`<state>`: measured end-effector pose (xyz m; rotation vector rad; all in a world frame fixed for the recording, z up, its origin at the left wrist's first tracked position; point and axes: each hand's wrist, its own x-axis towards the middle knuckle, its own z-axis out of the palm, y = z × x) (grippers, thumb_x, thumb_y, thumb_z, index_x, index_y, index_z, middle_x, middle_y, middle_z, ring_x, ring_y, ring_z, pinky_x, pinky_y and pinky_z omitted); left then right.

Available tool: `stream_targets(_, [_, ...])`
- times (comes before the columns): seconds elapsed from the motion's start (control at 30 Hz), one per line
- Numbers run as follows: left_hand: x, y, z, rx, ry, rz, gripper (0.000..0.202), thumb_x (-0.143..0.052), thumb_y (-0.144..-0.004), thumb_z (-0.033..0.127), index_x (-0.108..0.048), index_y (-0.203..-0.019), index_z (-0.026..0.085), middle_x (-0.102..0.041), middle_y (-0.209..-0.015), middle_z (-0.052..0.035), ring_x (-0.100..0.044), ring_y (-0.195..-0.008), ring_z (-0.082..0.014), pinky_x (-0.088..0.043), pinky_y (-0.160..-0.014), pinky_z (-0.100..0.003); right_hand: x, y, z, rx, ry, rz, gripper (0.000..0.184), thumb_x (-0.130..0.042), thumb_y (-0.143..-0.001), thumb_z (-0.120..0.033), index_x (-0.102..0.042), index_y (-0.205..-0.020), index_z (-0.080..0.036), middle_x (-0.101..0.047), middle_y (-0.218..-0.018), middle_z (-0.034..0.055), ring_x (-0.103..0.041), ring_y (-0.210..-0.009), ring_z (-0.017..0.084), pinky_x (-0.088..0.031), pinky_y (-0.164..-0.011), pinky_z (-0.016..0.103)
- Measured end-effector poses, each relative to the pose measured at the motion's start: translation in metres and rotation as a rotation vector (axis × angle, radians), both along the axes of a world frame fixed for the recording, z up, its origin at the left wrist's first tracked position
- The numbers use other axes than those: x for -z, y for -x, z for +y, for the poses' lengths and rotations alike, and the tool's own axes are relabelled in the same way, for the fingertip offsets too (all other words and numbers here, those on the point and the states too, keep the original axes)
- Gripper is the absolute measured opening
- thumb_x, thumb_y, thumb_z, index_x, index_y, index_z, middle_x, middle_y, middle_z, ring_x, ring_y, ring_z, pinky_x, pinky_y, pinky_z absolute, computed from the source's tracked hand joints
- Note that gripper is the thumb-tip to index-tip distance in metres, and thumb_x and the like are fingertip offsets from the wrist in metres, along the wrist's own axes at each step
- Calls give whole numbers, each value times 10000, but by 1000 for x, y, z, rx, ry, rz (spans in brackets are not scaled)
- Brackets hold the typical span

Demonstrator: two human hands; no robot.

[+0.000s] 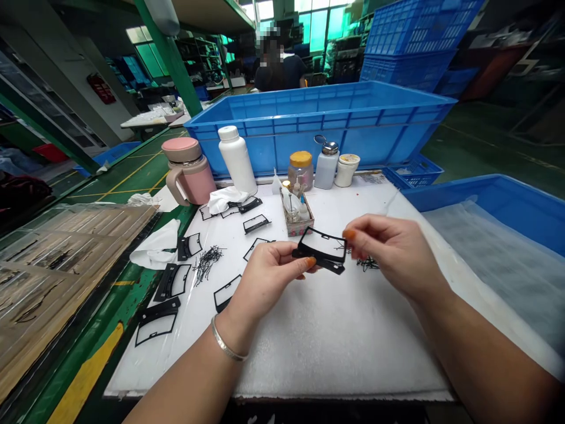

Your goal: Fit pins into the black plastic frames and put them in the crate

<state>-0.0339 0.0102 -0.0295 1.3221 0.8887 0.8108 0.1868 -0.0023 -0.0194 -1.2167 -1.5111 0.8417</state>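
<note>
My left hand (269, 274) is closed on the left end of a thin black rectangular frame (324, 248), held above a white foam mat (318, 330). My right hand (392, 250) pinches the frame's right end with thumb and forefinger. Several more black frames (172, 281) lie on the mat's left side. A heap of thin black trimmings (208, 260) rests among them, and a smaller heap (367, 264) lies under my right hand.
Behind the mat stand a pink mug (189, 171), a white bottle (237, 159), a yellow-lidded jar (301, 168), a pump dispenser (327, 165), a small clear box (296, 213) and a blue crate (326, 126). Plastic trays (62, 253) lie left. A lined blue bin (498, 229) sits right. A person (278, 62) works beyond.
</note>
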Motion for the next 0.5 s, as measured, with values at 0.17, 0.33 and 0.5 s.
stream_targets(0.17, [-1,3,0,-109,-47,-66,153,-730,-831,321,-755,-859,172,-750,-841,-42,-675,-810,-133,-504,-669,-176,1,-45,19,525,-341,60,277,-795,-756,-317,-705,-989,-199,-674,-966,39,-638,-869,179,-518,-673,248])
stream_targets(0.33, [-2,3,-3,-160,-100,-133,168,-732,-836,334,-755,-896,180,-750,-837,-39,-676,-815,-130,-504,-677,-172,24,-72,42,456,-67,-171,552,-824,-587,-337,-687,-1107,-212,-669,-1109,53,-617,-1067,286,-469,-980,422])
stream_targets(0.5, [-4,2,-4,-158,-121,-177,157,-727,-839,311,-754,-903,170,-752,-852,-41,-670,-809,-126,-499,-669,-173,43,-72,52,413,78,-305,226,-733,-634,-317,-736,-818,-185,-667,-780,57,-644,-783,297,-520,-766,422])
